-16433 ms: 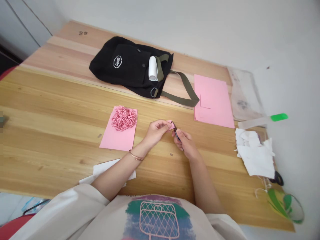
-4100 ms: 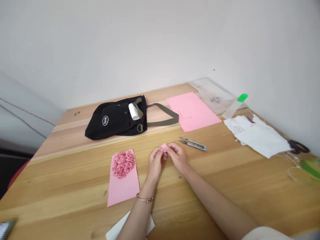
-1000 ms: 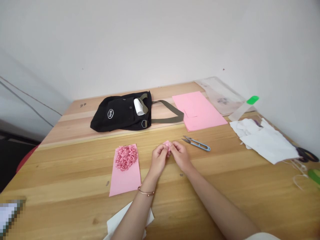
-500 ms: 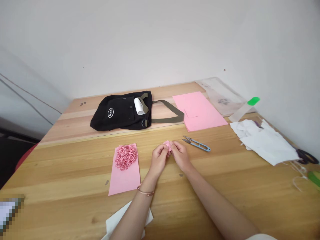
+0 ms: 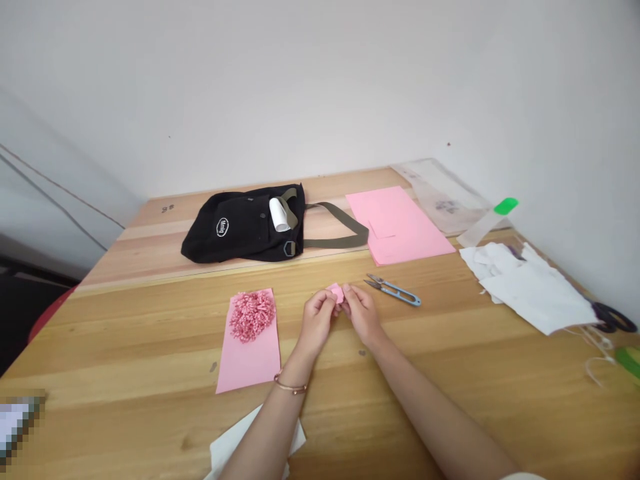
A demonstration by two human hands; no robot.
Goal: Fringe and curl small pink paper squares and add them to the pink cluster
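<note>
My left hand [image 5: 318, 320] and my right hand [image 5: 363, 315] meet over the middle of the wooden table [image 5: 450, 373]. Both pinch one small pink paper piece [image 5: 335, 292] between their fingertips. A heap of curled pink paper bits [image 5: 252, 315] lies on a pink paper strip [image 5: 249, 350] just left of my left hand. Small thread snips [image 5: 395, 290] lie on the table to the right of my right hand, untouched.
A black bag [image 5: 245, 225] with an olive strap and a white roll lies at the back. Pink paper sheets [image 5: 400, 223] sit at the back right, white cloth [image 5: 525, 287] and black scissors [image 5: 613, 320] at the right. White paper [image 5: 235, 447] lies under my left forearm.
Since 16.4 s ago the snips left my right hand and now lie on the table. Over the last second both hands stay pinched on the pink piece with hardly any shift.
</note>
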